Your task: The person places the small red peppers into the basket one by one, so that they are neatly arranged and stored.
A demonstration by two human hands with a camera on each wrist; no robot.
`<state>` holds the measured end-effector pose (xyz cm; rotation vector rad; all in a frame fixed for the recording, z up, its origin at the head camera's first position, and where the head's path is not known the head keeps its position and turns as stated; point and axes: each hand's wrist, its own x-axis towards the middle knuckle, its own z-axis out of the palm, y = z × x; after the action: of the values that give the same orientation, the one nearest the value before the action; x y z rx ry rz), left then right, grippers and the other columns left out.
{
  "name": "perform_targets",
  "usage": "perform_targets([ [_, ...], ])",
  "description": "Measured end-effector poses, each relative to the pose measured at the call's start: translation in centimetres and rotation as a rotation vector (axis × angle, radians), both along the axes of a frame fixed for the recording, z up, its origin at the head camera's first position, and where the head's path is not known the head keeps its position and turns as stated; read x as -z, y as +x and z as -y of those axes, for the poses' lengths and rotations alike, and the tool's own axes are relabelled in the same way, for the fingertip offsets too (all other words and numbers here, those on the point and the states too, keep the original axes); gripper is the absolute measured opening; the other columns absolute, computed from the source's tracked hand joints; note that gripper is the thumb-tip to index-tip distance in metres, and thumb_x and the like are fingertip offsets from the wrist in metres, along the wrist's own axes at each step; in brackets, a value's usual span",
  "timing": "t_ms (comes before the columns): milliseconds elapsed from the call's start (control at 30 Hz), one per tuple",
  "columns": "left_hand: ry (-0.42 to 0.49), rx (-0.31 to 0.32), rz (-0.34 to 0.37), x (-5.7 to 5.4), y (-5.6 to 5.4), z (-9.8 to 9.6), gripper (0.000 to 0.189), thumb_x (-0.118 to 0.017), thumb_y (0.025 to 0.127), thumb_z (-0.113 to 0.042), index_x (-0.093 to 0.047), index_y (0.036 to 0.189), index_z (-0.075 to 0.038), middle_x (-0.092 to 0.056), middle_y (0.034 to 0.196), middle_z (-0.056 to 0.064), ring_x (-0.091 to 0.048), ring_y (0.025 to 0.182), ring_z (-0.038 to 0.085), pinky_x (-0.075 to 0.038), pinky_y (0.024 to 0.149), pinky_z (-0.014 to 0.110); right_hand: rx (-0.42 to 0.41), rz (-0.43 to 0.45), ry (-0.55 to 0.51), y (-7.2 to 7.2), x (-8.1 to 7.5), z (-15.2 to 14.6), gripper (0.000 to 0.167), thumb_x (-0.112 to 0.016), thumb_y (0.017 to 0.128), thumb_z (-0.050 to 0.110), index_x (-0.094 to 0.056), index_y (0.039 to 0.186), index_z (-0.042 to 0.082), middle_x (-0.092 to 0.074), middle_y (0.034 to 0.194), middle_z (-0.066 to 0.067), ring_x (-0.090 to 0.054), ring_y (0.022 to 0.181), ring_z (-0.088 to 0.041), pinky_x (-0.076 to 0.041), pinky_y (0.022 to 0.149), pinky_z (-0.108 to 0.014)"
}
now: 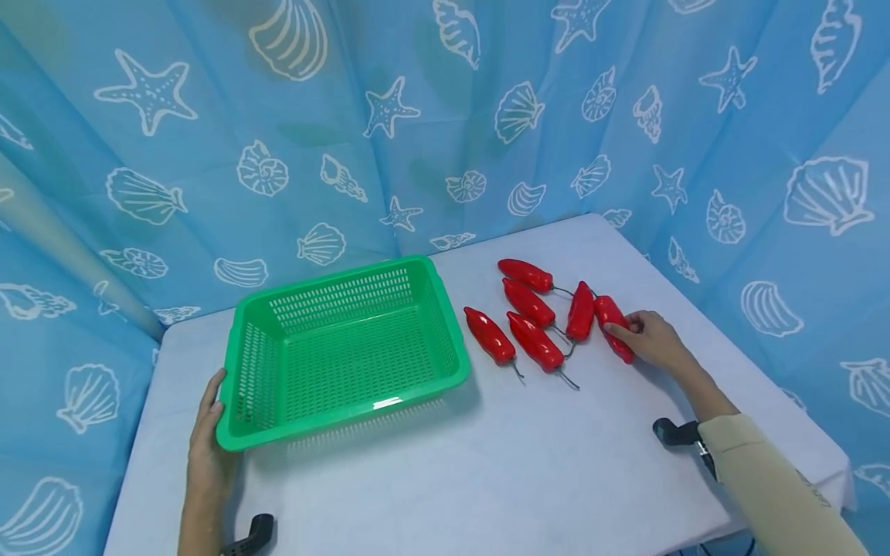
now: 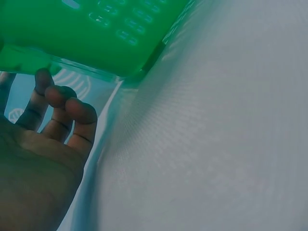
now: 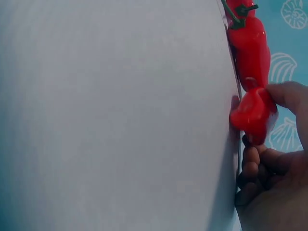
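Note:
At the left edge of the green plastic basket (image 1: 353, 417), my left hand (image 1: 207, 444) holds the rim. In the left wrist view its bent fingers (image 2: 82, 110) lie under and beside the rim. My right hand (image 1: 653, 340) pinches the rightmost red pepper (image 1: 609, 313) between thumb and fingers. In the right wrist view this pepper (image 3: 254, 115) sits between the thumb above and the fingers below, its end toward the camera. Several other red peppers with green stems lie close by, among them an upright-lying pepper (image 1: 580, 313) right beside the held one.
A white cloth covers the table (image 1: 417, 494). Between basket and right hand lie a pepper (image 1: 490, 336) near the basket wall and another pepper (image 1: 524, 274) at the back. A blue curtain (image 1: 431, 154) with shell prints hangs behind the table and along its sides.

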<state>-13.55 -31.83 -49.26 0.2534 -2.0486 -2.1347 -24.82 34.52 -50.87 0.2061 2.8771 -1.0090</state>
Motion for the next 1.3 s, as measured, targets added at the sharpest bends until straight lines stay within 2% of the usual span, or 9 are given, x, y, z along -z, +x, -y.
perform_targets([
  [167,0.008,-0.014,-0.005,-0.5,0.3,1.0,0.053,-0.035,0.106,-0.044,-0.026,0.158,-0.036,-0.021,0.163,-0.008,-0.02,0.148,0.014,-0.025,0.113,0.027,0.054,0.038,-0.033,-0.8,-0.9,1.6,0.07,-0.068,0.094,0.041,-0.044,0.132,-0.012,-0.051,0.119,-0.03,-0.053,0.105,-0.043,-0.058,0.071,-0.036],
  [333,0.011,-0.039,-0.012,-0.7,0.6,1.6,0.054,-0.035,0.106,-0.044,-0.026,0.158,-0.035,-0.019,0.163,-0.009,-0.014,0.15,0.013,-0.013,0.119,0.038,0.083,0.046,-0.091,-1.4,-1.5,2.5,0.076,-0.067,0.094,0.043,-0.04,0.137,-0.013,-0.047,0.127,-0.033,-0.049,0.112,-0.047,-0.058,0.072,-0.037],
  [400,0.005,-0.026,-0.028,-0.8,0.5,1.7,0.054,-0.033,0.106,-0.043,-0.024,0.159,-0.034,-0.018,0.164,-0.008,-0.013,0.15,0.015,-0.009,0.12,0.044,0.096,0.042,-0.11,-1.5,-1.7,2.5,0.076,-0.066,0.094,0.043,-0.04,0.137,-0.014,-0.046,0.129,-0.034,-0.049,0.114,-0.048,-0.058,0.072,-0.037],
  [567,-0.002,0.037,-0.054,-0.6,-0.4,1.6,0.054,-0.03,0.107,-0.043,-0.022,0.159,-0.035,-0.015,0.165,-0.007,-0.011,0.151,0.018,-0.007,0.118,0.054,0.142,0.034,-0.118,-1.3,-2.6,1.6,0.078,-0.064,0.095,0.046,-0.039,0.138,-0.014,-0.044,0.129,-0.035,-0.047,0.114,-0.049,-0.058,0.068,-0.034],
  [667,-0.011,0.038,-0.051,-0.5,-0.7,1.5,0.054,-0.032,0.106,-0.046,-0.023,0.159,-0.036,-0.016,0.164,-0.008,-0.012,0.151,0.019,-0.008,0.117,0.056,0.153,0.04,-0.128,-0.9,-3.0,1.5,0.082,-0.064,0.094,0.049,-0.038,0.139,-0.015,-0.043,0.129,-0.035,-0.047,0.114,-0.049,-0.057,0.064,-0.031],
  [833,-0.015,0.051,-0.029,0.4,-0.4,1.2,0.055,-0.033,0.107,-0.046,-0.022,0.159,-0.034,-0.014,0.166,-0.008,-0.007,0.152,0.02,-0.005,0.118,0.058,0.163,0.058,-0.114,0.3,-3.4,1.5,0.081,-0.066,0.093,0.046,-0.037,0.138,-0.014,-0.044,0.126,-0.034,-0.048,0.11,-0.047,-0.057,0.065,-0.033],
  [967,-0.009,0.058,-0.003,1.0,0.0,1.1,0.058,-0.033,0.107,-0.045,-0.019,0.161,-0.031,-0.008,0.167,-0.006,0.001,0.153,0.022,-0.001,0.118,0.059,0.139,0.056,-0.112,1.1,-3.4,1.9,0.08,-0.066,0.093,0.046,-0.037,0.137,-0.014,-0.045,0.124,-0.033,-0.049,0.107,-0.045,-0.057,0.067,-0.035],
  [1167,-0.039,0.042,-0.012,0.8,-0.4,1.7,0.057,-0.034,0.106,-0.046,-0.022,0.16,-0.031,-0.008,0.167,-0.006,0.003,0.153,0.023,0.002,0.116,0.062,0.118,0.038,-0.124,0.9,-4.3,3.6,0.082,-0.066,0.092,0.05,-0.039,0.137,-0.014,-0.045,0.126,-0.035,-0.049,0.109,-0.048,-0.058,0.07,-0.04],
  [1300,-0.06,0.037,-0.012,0.7,-0.8,1.8,0.056,-0.033,0.106,-0.047,-0.024,0.16,-0.032,-0.011,0.166,-0.006,0.0,0.153,0.022,0.001,0.116,0.063,0.118,0.042,-0.11,0.5,-5.3,4.6,0.082,-0.064,0.093,0.051,-0.039,0.137,-0.014,-0.044,0.127,-0.036,-0.047,0.111,-0.05,-0.059,0.072,-0.044],
])
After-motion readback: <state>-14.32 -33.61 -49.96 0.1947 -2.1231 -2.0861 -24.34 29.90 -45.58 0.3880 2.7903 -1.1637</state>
